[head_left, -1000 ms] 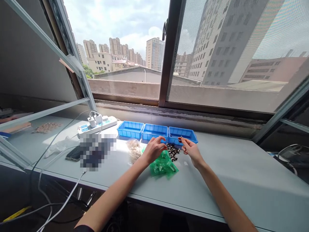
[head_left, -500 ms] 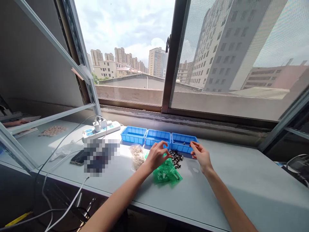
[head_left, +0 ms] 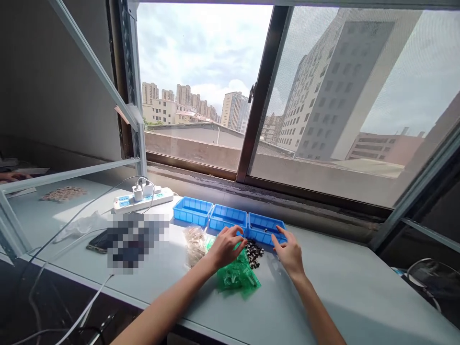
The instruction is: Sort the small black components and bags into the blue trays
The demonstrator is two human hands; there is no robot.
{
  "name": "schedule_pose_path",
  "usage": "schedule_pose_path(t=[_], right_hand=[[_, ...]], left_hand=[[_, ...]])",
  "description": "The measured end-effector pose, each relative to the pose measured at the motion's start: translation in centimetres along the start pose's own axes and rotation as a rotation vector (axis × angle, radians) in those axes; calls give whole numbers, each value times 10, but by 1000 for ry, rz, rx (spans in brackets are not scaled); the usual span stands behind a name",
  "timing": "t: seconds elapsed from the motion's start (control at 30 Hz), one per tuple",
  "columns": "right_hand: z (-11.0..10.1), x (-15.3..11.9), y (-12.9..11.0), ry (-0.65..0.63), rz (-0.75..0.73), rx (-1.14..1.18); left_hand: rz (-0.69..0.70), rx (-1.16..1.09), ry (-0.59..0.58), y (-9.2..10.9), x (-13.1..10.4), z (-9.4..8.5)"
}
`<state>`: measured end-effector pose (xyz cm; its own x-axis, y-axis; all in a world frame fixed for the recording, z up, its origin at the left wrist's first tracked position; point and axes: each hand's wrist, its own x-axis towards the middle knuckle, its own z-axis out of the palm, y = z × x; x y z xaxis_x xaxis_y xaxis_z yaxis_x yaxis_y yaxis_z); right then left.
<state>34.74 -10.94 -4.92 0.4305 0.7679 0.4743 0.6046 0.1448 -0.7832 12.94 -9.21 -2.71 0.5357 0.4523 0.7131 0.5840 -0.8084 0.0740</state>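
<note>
My left hand (head_left: 227, 246) hovers over the green plastic bags (head_left: 238, 278), fingers bent, with a gap between thumb and forefinger and nothing visible in it. Beside its fingertips lies a pile of small black and silver parts (head_left: 254, 254), too small to name exactly. My right hand (head_left: 289, 253) is at the front right corner of the right blue bin (head_left: 264, 235), its thumb and fingers apart and holding nothing I can see. A few small dark parts lie inside that bin. The middle blue bin (head_left: 226, 221) is partly hidden behind my left hand.
The left blue bin (head_left: 192, 215) completes the row below the window. Clear bags of pale pieces (head_left: 195, 244) lie left of my left hand. Further left are a power strip (head_left: 125, 202) with cables, a phone (head_left: 97, 242) and a metal rack post (head_left: 141, 143).
The camera view has shifted and tilted. My right hand's pinched fingers have spread apart near the right bin. My left hand keeps about the same place over the green bags.
</note>
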Motion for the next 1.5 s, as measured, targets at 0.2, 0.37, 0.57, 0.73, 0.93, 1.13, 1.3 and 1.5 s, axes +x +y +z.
schedule_pose_path(t=[0.2,0.37,0.57,0.73,0.93,1.13,1.3,1.5], right_hand=[[3,-2,2,-87,-41,-4],[0,-5,-2,-178,-44,-27],[-7,-6,-18,-178,-162,-20],[-3,-10,-24,-246,-241,-64],[0,-11,-20,-369,-243,-73],[-3,-7,-14,-454,-200,-53],[-3,-5,-12,-497,-171,-54],[-5,-5,-15,-456,-167,-47]], left_hand=[[-26,-2,-47,-1,1,-2],[-74,-3,-173,-1,2,-3],[-105,7,-252,0,4,-6],[-93,14,-271,0,5,-8],[-83,19,-278,-1,5,-5],[-85,25,-304,-2,5,-2],[-76,10,-337,-4,8,-5],[-20,-31,-311,-7,11,-5]])
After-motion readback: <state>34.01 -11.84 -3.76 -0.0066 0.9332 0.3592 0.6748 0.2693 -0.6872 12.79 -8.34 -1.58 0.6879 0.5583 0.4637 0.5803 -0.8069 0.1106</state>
